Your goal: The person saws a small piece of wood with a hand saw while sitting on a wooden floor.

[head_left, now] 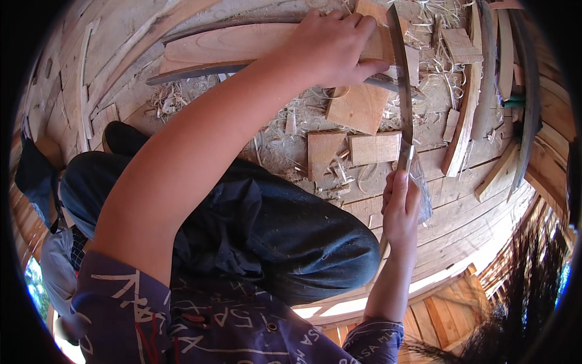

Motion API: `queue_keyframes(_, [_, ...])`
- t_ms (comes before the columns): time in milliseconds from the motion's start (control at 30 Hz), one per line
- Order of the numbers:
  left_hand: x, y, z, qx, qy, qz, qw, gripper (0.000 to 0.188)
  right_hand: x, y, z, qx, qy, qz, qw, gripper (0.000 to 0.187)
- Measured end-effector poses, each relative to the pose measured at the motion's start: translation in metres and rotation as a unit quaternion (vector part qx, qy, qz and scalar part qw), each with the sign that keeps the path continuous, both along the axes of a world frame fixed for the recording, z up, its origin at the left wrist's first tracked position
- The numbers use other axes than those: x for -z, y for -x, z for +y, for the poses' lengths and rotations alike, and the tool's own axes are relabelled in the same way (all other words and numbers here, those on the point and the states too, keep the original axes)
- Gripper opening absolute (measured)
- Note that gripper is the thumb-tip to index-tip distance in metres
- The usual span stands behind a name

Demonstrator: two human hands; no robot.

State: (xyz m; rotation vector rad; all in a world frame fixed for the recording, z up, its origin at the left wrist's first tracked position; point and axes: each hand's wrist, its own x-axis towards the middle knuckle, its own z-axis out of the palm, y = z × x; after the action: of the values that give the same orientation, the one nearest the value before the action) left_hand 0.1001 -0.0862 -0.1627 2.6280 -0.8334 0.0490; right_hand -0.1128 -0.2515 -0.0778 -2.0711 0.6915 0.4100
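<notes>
My left hand (330,45) was clamped, fingers curled over the top, on a pale flat wooden block (370,45) stood on the plank floor (473,218) among curled wood shavings (173,97). My right hand (400,209) was wrapped tight around the handle of a long straight steel blade (400,91), its edge laid against the block's right side.

Judgement: the block was light, stiff, dry and not slippery; best pinned from above, fingers clear of the edge. The blade was rigid and sharp, so handle only.

Square wood offcuts (348,148) lay just below. No packages, labels or signs showed on the floor.
</notes>
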Motion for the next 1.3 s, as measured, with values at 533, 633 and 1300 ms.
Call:
queue_keyframes(533, [-0.013, -0.004, -0.001, 0.029, -0.006, 0.052, 0.998, 0.063, 0.016, -0.029, 0.001, -0.025, 0.022, -0.021, 0.999, 0.053])
queue_keyframes(633, [-0.03, -0.002, 0.002, 0.051, -0.005, 0.083, 0.995, 0.062, 0.01, 0.006, -0.001, 0.003, -0.011, -0.012, 1.0, 0.053])
queue_keyframes(1300, [-0.018, 0.002, 0.001, 0.054, -0.039, 0.038, 0.997, 0.073, 0.023, -0.048, 0.014, -0.025, 0.021, -0.04, 0.999, 0.055])
